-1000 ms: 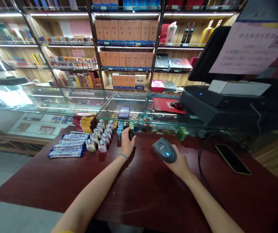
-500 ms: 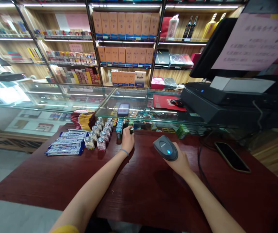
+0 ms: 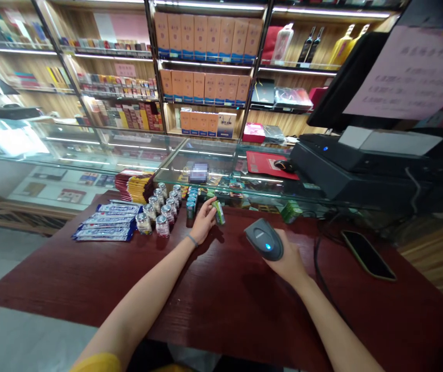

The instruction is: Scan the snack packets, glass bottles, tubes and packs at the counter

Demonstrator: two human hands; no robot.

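My left hand (image 3: 204, 223) grips a small green-and-white pack (image 3: 219, 212), tilted just above the dark red table near the glass counter. To its left stands a row of small blue packs (image 3: 191, 204). In my right hand (image 3: 289, 261) is a dark grey barcode scanner (image 3: 264, 239) with a blue light on top, its head pointing toward the left hand. Scanner and pack are apart. Beyond the scanner, another group of green packs (image 3: 291, 211) sits against the counter's edge.
Lidded jars (image 3: 162, 226) stand in rows left of the blue packs, beside blue-and-white sachets (image 3: 107, 221) and yellow-and-red packets (image 3: 138, 187). A black phone (image 3: 367, 254) and a cable (image 3: 317, 258) lie on the right. The glass counter (image 3: 221, 155) borders the back, with a monitor (image 3: 345, 82) at right.
My left hand has drawn the green pack away from beside the blue packs, toward me and slightly right, turning it into view. The scanner stays nearly in place.
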